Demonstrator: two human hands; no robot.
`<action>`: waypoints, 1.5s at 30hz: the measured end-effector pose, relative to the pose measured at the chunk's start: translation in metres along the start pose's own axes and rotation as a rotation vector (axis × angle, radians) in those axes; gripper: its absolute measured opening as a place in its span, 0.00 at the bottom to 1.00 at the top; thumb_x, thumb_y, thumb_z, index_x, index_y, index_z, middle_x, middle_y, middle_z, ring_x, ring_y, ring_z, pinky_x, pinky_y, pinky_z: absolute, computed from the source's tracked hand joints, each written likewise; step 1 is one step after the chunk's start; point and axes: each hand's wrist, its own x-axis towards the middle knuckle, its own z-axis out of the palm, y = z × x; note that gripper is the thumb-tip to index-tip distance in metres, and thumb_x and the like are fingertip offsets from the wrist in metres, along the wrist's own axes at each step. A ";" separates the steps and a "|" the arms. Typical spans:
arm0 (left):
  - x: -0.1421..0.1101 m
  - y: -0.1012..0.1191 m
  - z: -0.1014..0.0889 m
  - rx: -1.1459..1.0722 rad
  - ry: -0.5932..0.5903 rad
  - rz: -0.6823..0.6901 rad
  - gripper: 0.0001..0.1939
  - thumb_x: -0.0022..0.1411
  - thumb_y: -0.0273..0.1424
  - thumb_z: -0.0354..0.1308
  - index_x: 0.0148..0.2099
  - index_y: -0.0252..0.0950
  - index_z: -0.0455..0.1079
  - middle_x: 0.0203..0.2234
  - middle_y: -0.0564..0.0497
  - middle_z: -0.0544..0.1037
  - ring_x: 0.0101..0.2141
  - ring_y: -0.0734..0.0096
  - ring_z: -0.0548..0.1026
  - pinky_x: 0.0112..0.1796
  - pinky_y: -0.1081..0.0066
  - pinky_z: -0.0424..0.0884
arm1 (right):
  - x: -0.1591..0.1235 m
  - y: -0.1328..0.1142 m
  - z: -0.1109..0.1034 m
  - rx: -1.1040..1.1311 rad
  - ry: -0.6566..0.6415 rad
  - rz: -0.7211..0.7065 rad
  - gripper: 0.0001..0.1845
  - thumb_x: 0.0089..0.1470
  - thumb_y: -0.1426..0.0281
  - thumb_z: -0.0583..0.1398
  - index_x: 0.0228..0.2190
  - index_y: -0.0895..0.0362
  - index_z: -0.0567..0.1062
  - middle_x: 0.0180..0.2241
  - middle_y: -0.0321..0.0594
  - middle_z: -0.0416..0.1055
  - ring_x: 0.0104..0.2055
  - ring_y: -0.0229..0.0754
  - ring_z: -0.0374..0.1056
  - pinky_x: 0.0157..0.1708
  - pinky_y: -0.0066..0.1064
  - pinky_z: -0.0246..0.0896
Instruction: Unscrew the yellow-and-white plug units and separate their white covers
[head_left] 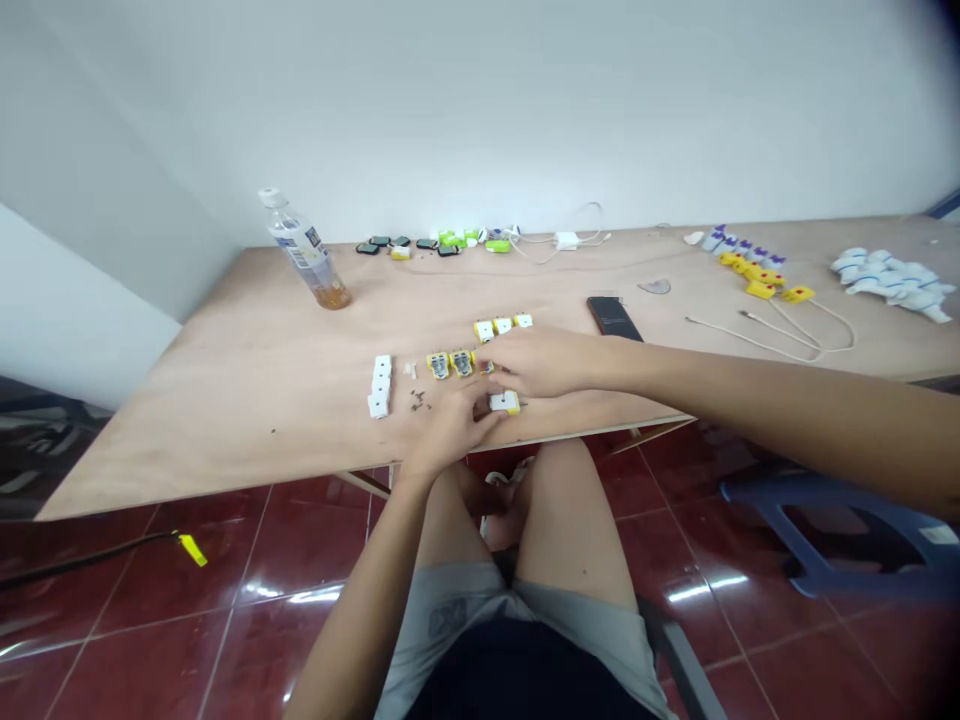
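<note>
My left hand (459, 428) rests at the table's front edge. Its fingers are closed on a small white and yellow plastic casing (505, 402), which has a thin dark pin sticking out at its right end. Just above it, my right hand (536, 362) reaches in from the right, fingers curled and partly closed around an open yellow and grey casing (487, 367), mostly covered. Two more open casings (450, 364) with grey insides lie to its left. Behind my right hand is a row of white and yellow casings (502, 326).
White covers (381, 386), small screws (420, 401) and pale bits (410, 370) lie on the left. A bottle (307, 255) stands farther back. A phone (613, 318), yellow pieces with cables (761, 285) and white bundles (892, 280) lie right. A blue stool (832, 580) is below.
</note>
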 end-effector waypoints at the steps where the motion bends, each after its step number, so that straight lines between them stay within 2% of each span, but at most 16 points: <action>1: 0.000 0.000 0.000 -0.010 -0.008 -0.004 0.12 0.70 0.27 0.67 0.54 0.36 0.81 0.38 0.48 0.82 0.35 0.62 0.76 0.41 0.64 0.76 | 0.000 0.001 -0.001 -0.029 -0.006 0.046 0.15 0.75 0.66 0.58 0.40 0.58 0.82 0.39 0.49 0.83 0.37 0.49 0.74 0.36 0.36 0.56; 3: 0.000 -0.001 0.001 -0.026 -0.010 0.002 0.14 0.69 0.27 0.67 0.56 0.37 0.81 0.40 0.48 0.83 0.35 0.61 0.77 0.40 0.64 0.75 | 0.000 0.004 -0.002 -0.051 -0.005 0.098 0.18 0.76 0.66 0.57 0.36 0.58 0.82 0.36 0.49 0.82 0.34 0.48 0.72 0.35 0.36 0.54; 7: 0.000 -0.002 0.002 -0.021 0.001 0.010 0.16 0.70 0.27 0.68 0.58 0.37 0.82 0.43 0.46 0.85 0.37 0.60 0.78 0.43 0.63 0.76 | -0.001 0.006 -0.004 0.053 -0.005 -0.036 0.08 0.73 0.68 0.62 0.44 0.57 0.81 0.43 0.47 0.83 0.39 0.46 0.73 0.36 0.34 0.56; 11: 0.000 -0.001 0.001 -0.004 0.005 0.008 0.13 0.69 0.26 0.68 0.55 0.37 0.82 0.43 0.46 0.84 0.40 0.58 0.78 0.45 0.62 0.76 | -0.002 0.003 -0.004 -0.042 -0.035 0.058 0.11 0.72 0.69 0.61 0.36 0.58 0.80 0.36 0.47 0.81 0.34 0.46 0.71 0.34 0.35 0.53; 13: 0.000 0.000 0.000 0.003 -0.001 0.001 0.13 0.70 0.27 0.68 0.55 0.38 0.82 0.41 0.47 0.84 0.38 0.59 0.78 0.44 0.63 0.76 | -0.002 0.001 -0.003 0.006 -0.009 -0.011 0.08 0.72 0.71 0.60 0.41 0.58 0.80 0.40 0.46 0.82 0.36 0.46 0.72 0.35 0.35 0.54; 15: 0.000 0.000 -0.001 0.004 -0.002 0.001 0.12 0.70 0.27 0.68 0.55 0.38 0.82 0.40 0.48 0.83 0.38 0.59 0.78 0.44 0.63 0.76 | -0.002 0.000 -0.002 0.057 0.003 -0.075 0.09 0.74 0.71 0.58 0.45 0.57 0.80 0.43 0.46 0.83 0.39 0.46 0.73 0.36 0.34 0.56; 18: 0.000 -0.001 0.000 0.003 0.012 0.016 0.11 0.69 0.27 0.69 0.53 0.36 0.81 0.40 0.46 0.82 0.39 0.59 0.78 0.44 0.62 0.76 | -0.002 0.000 -0.001 0.028 -0.026 -0.035 0.13 0.76 0.70 0.55 0.40 0.57 0.79 0.40 0.47 0.82 0.37 0.46 0.72 0.35 0.35 0.55; 22: 0.000 -0.004 0.002 -0.003 -0.003 0.009 0.11 0.70 0.27 0.68 0.54 0.37 0.81 0.38 0.48 0.82 0.38 0.59 0.77 0.44 0.63 0.75 | -0.002 0.003 -0.001 0.072 -0.009 -0.083 0.09 0.74 0.71 0.58 0.48 0.57 0.78 0.44 0.46 0.82 0.40 0.46 0.73 0.37 0.34 0.56; 25: 0.000 -0.005 0.002 -0.021 -0.001 0.019 0.10 0.70 0.27 0.68 0.53 0.37 0.82 0.42 0.46 0.84 0.39 0.60 0.77 0.44 0.63 0.75 | -0.003 0.004 -0.005 0.056 -0.036 -0.031 0.13 0.76 0.69 0.56 0.45 0.58 0.80 0.42 0.48 0.82 0.39 0.48 0.73 0.38 0.35 0.58; 29: 0.001 -0.004 0.003 -0.051 -0.015 0.007 0.12 0.71 0.27 0.67 0.55 0.38 0.82 0.43 0.46 0.84 0.39 0.60 0.78 0.44 0.63 0.76 | -0.003 0.003 -0.010 0.089 -0.076 -0.109 0.10 0.73 0.72 0.60 0.51 0.58 0.80 0.48 0.48 0.83 0.44 0.49 0.75 0.41 0.35 0.61; 33: -0.001 -0.004 0.003 -0.027 -0.008 -0.016 0.14 0.70 0.26 0.68 0.56 0.37 0.81 0.41 0.47 0.83 0.37 0.61 0.77 0.43 0.64 0.75 | -0.001 0.002 -0.011 0.026 -0.108 -0.016 0.12 0.75 0.70 0.58 0.45 0.58 0.82 0.43 0.48 0.83 0.41 0.49 0.75 0.38 0.35 0.59; 36: -0.001 -0.004 0.002 0.013 -0.002 -0.024 0.15 0.70 0.26 0.68 0.58 0.37 0.81 0.39 0.49 0.82 0.35 0.62 0.76 0.42 0.64 0.75 | 0.000 0.002 -0.010 0.074 -0.114 -0.075 0.11 0.74 0.70 0.59 0.50 0.56 0.82 0.47 0.47 0.84 0.43 0.48 0.75 0.39 0.34 0.58; 39: -0.001 -0.004 0.001 0.017 -0.003 -0.002 0.13 0.70 0.27 0.68 0.56 0.37 0.82 0.41 0.47 0.83 0.37 0.61 0.77 0.44 0.63 0.76 | 0.001 0.003 -0.009 0.034 -0.120 -0.034 0.12 0.75 0.70 0.58 0.45 0.58 0.82 0.42 0.48 0.83 0.39 0.48 0.73 0.37 0.35 0.56; 42: 0.000 -0.004 0.001 -0.002 -0.024 0.009 0.13 0.71 0.27 0.67 0.56 0.38 0.82 0.45 0.45 0.84 0.42 0.57 0.79 0.48 0.61 0.76 | 0.003 0.006 -0.008 0.055 -0.091 -0.092 0.10 0.72 0.74 0.59 0.47 0.57 0.82 0.44 0.46 0.83 0.41 0.47 0.73 0.38 0.34 0.57; 45: 0.000 -0.004 0.001 -0.015 -0.010 0.001 0.13 0.70 0.27 0.68 0.56 0.38 0.82 0.45 0.45 0.84 0.40 0.59 0.78 0.47 0.61 0.76 | 0.005 0.008 -0.008 0.038 -0.112 -0.085 0.11 0.73 0.71 0.59 0.43 0.58 0.82 0.41 0.46 0.83 0.39 0.47 0.72 0.36 0.35 0.55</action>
